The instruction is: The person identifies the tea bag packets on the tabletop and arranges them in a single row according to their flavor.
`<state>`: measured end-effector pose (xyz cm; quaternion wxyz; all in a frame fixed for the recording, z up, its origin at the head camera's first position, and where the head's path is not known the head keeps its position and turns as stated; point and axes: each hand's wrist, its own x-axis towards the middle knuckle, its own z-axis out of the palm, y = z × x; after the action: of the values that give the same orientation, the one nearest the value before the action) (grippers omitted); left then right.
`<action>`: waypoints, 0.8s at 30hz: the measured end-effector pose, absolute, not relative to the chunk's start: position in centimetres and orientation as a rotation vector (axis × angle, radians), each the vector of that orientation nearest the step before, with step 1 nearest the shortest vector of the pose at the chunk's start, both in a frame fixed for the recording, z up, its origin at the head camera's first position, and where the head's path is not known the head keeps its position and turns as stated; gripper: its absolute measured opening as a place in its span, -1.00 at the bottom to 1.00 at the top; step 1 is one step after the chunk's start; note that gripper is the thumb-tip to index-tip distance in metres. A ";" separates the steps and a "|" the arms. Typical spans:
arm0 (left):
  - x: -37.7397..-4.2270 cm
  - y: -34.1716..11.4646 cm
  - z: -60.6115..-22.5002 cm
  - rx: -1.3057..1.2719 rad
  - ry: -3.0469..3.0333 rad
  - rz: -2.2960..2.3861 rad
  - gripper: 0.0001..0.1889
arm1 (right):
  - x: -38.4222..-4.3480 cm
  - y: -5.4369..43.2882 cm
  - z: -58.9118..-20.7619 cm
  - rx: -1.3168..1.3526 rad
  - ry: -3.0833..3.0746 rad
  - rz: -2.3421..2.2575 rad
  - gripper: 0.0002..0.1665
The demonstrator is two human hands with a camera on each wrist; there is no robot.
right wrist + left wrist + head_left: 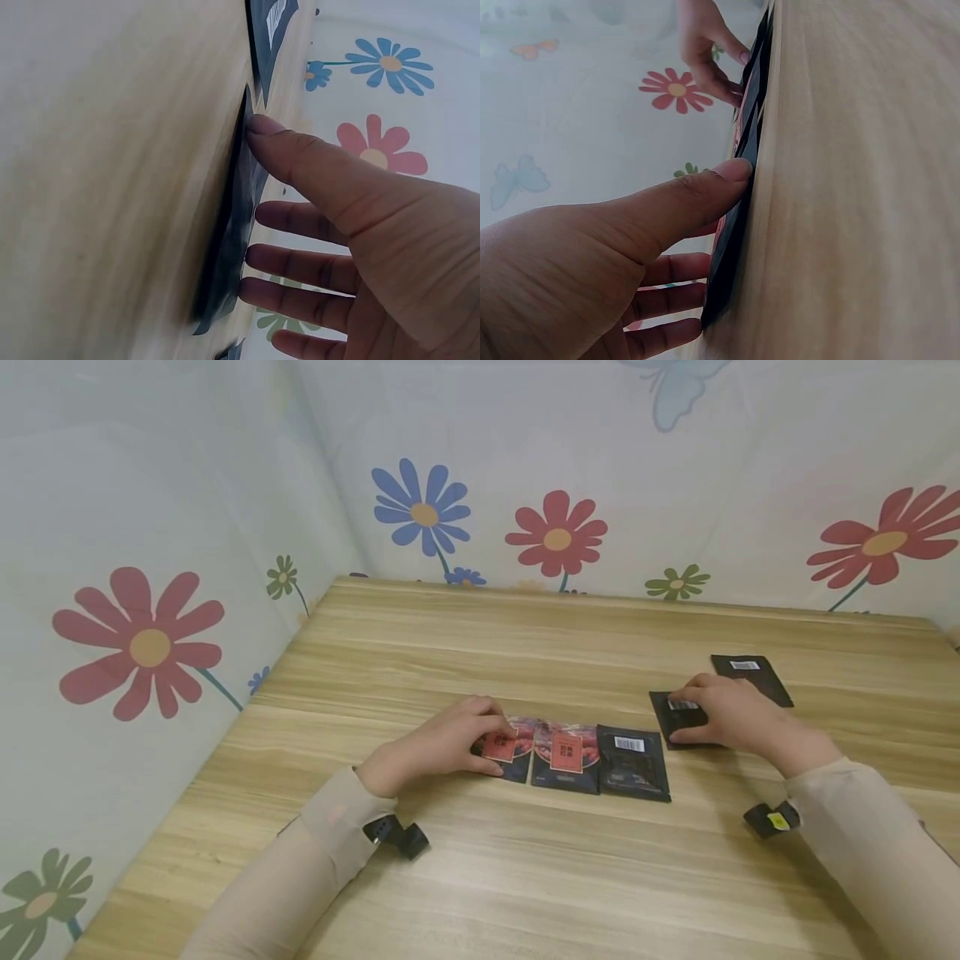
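Note:
Three flat sachets lie side by side in a row. The left hand (442, 739) rests on the leftmost, a dark sachet with a red printed label (501, 747), its thumb and fingers spread over it and covering its left part. A matching red-label sachet (566, 753) lies in the middle, and a black sachet with a white barcode sticker (633, 770) ends the row, barcode up. Beyond the row to the right, the right hand (738, 722) touches another black barcoded sachet (663, 713) with spread, fairly straight fingers and thumb (266, 127). That hand hides part of it.
One more black barcoded sachet (765, 681) lies on the wooden table (480, 877) behind the right hand. A flower-printed cloth (487, 435) hangs along the back and left sides. Each wrist wears a small black camera (768, 820) on a strap.

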<state>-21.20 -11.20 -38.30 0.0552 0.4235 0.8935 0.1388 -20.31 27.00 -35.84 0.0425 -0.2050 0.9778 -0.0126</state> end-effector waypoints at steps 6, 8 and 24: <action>-21.3 -11.2 -38.2 1.296 2.718 0.427 -0.49 | -19.4 26.8 -36.0 -0.609 3.005 -0.058 -0.28; -21.3 -11.2 -38.1 1.293 2.716 0.426 -0.49 | -19.2 26.9 -36.1 -0.611 3.011 -0.062 -0.29; -21.2 -11.2 -38.2 1.285 2.712 0.435 -0.49 | -17.5 26.8 -36.4 -0.602 3.024 -0.060 -0.25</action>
<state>-21.17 -11.20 -38.21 0.0545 0.4231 0.8930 0.1433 -17.48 26.76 -36.40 0.0290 -0.1950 0.9802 -0.0193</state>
